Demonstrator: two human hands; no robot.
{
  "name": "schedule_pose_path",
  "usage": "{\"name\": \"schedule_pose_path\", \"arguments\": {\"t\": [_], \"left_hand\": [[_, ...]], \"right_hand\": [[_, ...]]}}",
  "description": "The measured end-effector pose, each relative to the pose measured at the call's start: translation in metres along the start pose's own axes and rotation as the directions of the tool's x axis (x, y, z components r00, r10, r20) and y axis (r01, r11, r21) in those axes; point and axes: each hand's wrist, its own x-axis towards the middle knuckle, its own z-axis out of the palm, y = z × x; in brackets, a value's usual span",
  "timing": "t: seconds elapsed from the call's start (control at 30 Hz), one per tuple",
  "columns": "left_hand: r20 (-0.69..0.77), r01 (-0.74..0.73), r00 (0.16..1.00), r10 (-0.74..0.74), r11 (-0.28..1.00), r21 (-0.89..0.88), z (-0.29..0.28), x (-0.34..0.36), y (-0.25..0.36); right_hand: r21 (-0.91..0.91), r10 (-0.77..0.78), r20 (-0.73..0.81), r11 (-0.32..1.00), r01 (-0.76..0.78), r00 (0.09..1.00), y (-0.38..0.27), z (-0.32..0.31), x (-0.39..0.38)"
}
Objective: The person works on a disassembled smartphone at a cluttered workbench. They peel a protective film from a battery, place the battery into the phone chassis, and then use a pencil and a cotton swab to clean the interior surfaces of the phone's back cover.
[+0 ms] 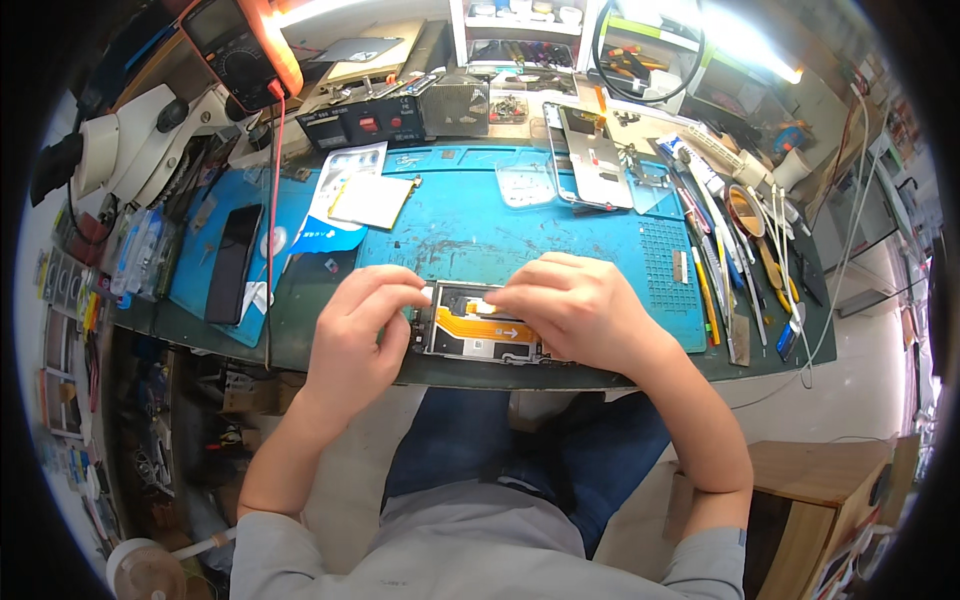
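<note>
An opened phone [475, 348] lies sideways near the bench's front edge, its inside facing up. A wide orange flex cable [470, 324] with a white arrow runs across it. My left hand [365, 325] curls at the phone's left end, fingertips closed against its upper left corner, where a small white bit shows. From the right, my right hand [575, 305] reaches over the phone with thumb and fingers pinched above its inside. By those fingertips is a small yellowish piece [482, 308]; whether they grip it is hidden.
A blue work mat [450, 220] covers the bench. To the left lie a dark phone [235, 262] and a white pad [375, 200]. Phone housings [595, 155] sit at the back right. Tweezers and screwdrivers [715, 250] crowd the right side. A multimeter [235, 50] hangs at upper left near a microscope [125, 150].
</note>
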Motion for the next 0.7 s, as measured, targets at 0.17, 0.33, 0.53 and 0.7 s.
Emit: {"name": "schedule_pose_path", "arguments": {"t": [0.17,0.33,0.53,0.7], "left_hand": [[0.221,-0.075,0.973,0.061,0.996,0.054,-0.003,0.014,0.016],[0.352,-0.110,0.932,0.089,0.993,0.040,-0.003,0.022,0.007],[0.237,-0.244,0.945,0.226,0.968,0.049,-0.005,0.025,0.008],[0.448,0.397,0.891,-0.065,0.588,-0.705,0.000,0.038,-0.007]], "right_hand": [[0.114,0.093,-0.004,0.989,-0.092,0.996,-0.003,-0.009,0.002],[-0.016,0.235,-0.196,0.970,-0.242,0.952,-0.014,-0.012,-0.007],[0.125,0.469,-0.314,0.882,-0.453,0.826,-0.013,-0.034,-0.018],[0.670,0.747,-0.296,0.606,-0.428,0.595,-0.012,-0.046,-0.019]]}}
